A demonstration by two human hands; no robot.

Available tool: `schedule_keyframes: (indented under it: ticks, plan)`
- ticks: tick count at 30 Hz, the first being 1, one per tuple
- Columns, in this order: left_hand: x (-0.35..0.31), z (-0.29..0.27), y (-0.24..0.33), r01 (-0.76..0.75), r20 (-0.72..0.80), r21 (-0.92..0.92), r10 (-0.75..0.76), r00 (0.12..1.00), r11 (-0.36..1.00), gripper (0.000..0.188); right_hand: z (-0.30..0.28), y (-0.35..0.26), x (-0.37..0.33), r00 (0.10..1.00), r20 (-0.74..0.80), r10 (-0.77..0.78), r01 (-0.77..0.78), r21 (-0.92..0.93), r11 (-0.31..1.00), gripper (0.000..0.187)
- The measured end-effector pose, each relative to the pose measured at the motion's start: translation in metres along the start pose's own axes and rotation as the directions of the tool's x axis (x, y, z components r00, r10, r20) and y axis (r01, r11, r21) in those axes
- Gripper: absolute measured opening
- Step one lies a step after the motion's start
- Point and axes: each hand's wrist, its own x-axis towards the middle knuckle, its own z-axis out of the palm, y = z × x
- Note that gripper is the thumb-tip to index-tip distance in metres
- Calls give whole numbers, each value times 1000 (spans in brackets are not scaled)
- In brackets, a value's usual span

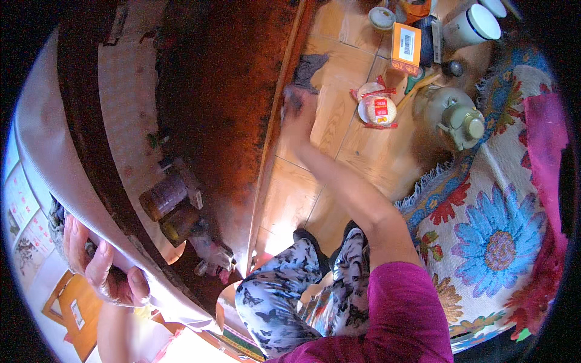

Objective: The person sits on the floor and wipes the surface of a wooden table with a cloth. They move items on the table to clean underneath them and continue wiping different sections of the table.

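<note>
Left hand [100,266], nearest, clamps the lifted pale cloth [42,151]. Right hand [298,109] presses a dark rag [308,68] at the wooden floor's [339,133] far edge; grip indistinct. A slipping hold would likely drop the cloth onto the jars [164,196].

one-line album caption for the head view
Right hand reaches to a wooden floor edge while left hand grips pale fabric.

Glossy wooden floor [315,199], woven fringed cloth rug [496,199], glazed ceramic mug [469,27].
</note>
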Motion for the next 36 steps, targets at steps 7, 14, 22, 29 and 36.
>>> schedule_keyframes:
  ticks: [7, 14, 22, 29, 36]
  plan:
    - [6, 3, -1, -13, -30, -27, 12, 999, 1000, 50, -5, -4, 25, 992, 24, -126, 126, -12, 992, 20]
    - [5, 3, 6, -7, -35, 0, 7, 999, 1000, 49, -13, -6, -14, 995, 80, -65, 72, -82, 994, 25]
    - [4, 4, 0, -10, -40, -40, 9, 999, 999, 50, -2, -10, 58, 986, 67, 153, -158, 71, 985, 25]
    - [7, 3, 7, -5, -18, 1, 5, 1000, 1000, 46, -19, -9, -25, 987, 156, 30, -16, -89, 996, 21]
    - [7, 2, 4, -5, -37, -25, 4, 999, 1000, 46, 1, -52, 149, 996, -88, -3, 23, 230, 973, 34]
